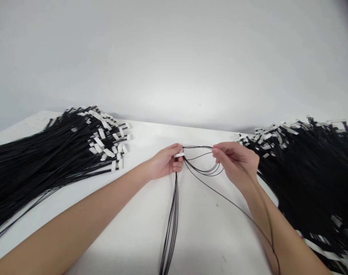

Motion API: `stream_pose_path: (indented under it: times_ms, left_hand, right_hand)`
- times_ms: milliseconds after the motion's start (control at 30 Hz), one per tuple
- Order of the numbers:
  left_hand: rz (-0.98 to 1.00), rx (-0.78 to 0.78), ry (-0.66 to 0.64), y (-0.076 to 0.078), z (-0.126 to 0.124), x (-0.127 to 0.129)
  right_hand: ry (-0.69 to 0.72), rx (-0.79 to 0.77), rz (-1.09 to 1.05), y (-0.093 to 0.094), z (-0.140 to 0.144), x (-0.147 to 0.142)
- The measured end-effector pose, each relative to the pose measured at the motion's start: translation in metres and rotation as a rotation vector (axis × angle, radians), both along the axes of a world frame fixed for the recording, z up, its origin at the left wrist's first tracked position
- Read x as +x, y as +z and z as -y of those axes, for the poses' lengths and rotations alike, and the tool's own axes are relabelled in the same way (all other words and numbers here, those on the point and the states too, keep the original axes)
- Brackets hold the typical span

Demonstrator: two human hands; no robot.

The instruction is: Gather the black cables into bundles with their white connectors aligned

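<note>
head view: my left hand [166,163] pinches the white tag [179,154], my right hand [237,162] grips the looped black cords [204,168].

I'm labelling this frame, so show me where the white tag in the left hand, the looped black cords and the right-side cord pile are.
white tag [179,154], head view, middle of the tag at the left hand's fingertips.
looped black cords [204,170], head view, bottom of the loop.
right-side cord pile [308,172], head view, dark middle of the heap.

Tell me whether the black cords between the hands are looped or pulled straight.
Looped. The black cords curve in sagging arcs between the left hand and the right hand.
</note>
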State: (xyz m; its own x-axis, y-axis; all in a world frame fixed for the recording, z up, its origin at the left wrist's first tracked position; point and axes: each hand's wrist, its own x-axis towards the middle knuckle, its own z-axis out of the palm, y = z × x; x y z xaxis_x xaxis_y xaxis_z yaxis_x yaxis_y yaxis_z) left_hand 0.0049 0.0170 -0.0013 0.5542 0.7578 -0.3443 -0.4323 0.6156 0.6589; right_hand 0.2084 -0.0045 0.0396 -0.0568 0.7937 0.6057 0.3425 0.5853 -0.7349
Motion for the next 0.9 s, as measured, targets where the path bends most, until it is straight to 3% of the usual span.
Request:
stream_pose_path:
  times_ms: [200, 333, 433, 567, 700, 900]
  left_hand:
    - [0.006, 0.011, -0.002, 0.002, 0.001, 0.000]
    - [-0.001, 0.013, -0.004, 0.002, 0.001, 0.000]
    - [-0.010, 0.016, -0.002, 0.001, 0.001, 0.001]
    - [-0.021, 0.024, 0.002, 0.002, 0.001, 0.001]
    - [-0.025, 0.025, -0.007, 0.003, 0.002, 0.001]
    - [-0.027, 0.029, -0.007, 0.003, 0.001, 0.001]
  right_hand:
    - [-0.043, -0.128, -0.608, 0.011, -0.010, 0.011]
    - [-0.085, -0.148, -0.888, 0.020, -0.018, 0.023]
    - [-0.053, -0.231, -0.963, 0.021, -0.019, 0.028]
    - [-0.011, -0.373, -0.611, 0.016, -0.010, 0.021]
    - [-0.011, -0.345, -0.165, 0.012, 0.003, 0.005]
    - [0.115, -0.410, 0.128, 0.007, 0.008, -0.002]
